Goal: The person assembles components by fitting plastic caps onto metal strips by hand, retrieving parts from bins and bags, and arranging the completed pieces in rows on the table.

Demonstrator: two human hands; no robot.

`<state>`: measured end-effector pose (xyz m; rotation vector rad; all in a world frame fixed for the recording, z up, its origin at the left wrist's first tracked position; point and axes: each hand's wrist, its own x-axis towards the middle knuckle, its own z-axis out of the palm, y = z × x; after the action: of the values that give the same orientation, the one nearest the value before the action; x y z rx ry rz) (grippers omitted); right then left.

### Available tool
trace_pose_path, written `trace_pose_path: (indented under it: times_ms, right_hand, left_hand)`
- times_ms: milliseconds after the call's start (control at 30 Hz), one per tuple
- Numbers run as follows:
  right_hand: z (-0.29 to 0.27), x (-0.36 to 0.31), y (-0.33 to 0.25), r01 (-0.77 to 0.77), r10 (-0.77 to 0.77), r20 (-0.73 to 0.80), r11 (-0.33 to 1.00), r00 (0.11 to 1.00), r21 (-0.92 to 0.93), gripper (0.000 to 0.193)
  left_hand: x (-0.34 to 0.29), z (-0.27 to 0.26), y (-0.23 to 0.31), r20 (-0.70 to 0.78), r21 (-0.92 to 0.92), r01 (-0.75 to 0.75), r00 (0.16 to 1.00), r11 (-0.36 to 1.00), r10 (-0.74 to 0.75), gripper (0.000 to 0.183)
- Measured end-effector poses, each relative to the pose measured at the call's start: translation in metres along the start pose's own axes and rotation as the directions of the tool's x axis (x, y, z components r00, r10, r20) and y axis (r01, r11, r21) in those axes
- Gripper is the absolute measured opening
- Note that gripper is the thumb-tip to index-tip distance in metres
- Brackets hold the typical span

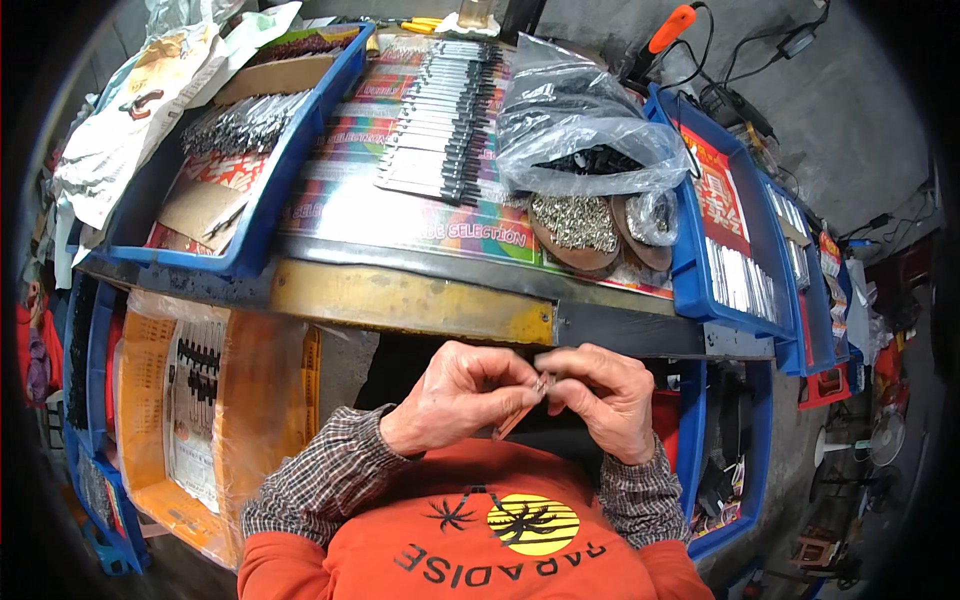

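Note:
Both hands meet at the front edge of the workbench, over my lap. My left hand (462, 385) is closed, pinching a thin flat strip (510, 424) that looks shiny and picks up an orange tint. Close against it, my right hand (606, 395) pinches at the strip's upper end, where a tiny metallic bit (544, 384) shows between the fingertips; its kind is too small to tell. Beyond them on the bench lies a long row of silver strips with dark ends (440, 125). Small metal parts (575, 222) fill a round brown dish right of the row.
A clear plastic bag (590, 130) of black parts sits behind the dish. Blue trays flank the bench, one at left (250, 255) and one at right (690, 285). An orange crate (150, 480) stands below left. An orange-handled tool (671, 28) and cables are at the back right.

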<state>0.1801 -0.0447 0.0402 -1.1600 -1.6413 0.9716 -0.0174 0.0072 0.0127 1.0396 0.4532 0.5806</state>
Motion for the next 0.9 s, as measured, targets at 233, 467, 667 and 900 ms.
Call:
trace_pose_path:
  times_ms: [233, 467, 667, 900]
  right_hand:
    - [-0.003, 0.001, -0.002, -0.068, 0.034, 0.124, 0.957, 0.992, 0.282, 0.014]
    - [0.001, 0.005, 0.009, -0.014, 0.034, -0.059, 0.949, 0.998, 0.314, 0.015]
    - [0.006, 0.017, 0.013, 0.032, 0.021, -0.142, 0.932, 0.990, 0.362, 0.018]
    - [-0.039, 0.057, 0.002, -0.149, 0.135, -0.117, 0.981, 0.984, -0.123, 0.014]
  left_hand:
    - [-0.001, -0.003, 0.009, 0.134, 0.110, -0.007, 0.991, 0.994, -0.008, 0.011]
    - [0.005, 0.012, 0.000, -0.138, 0.280, -0.229, 0.951, 0.932, 0.276, 0.016]
    - [0.016, 0.013, 0.004, -0.070, 0.772, -0.387, 0.737, 0.505, 0.672, 0.018]
    - [0.019, -0.003, 0.002, -0.055, 0.818, -0.334, 0.764, 0.468, 0.642, 0.021]
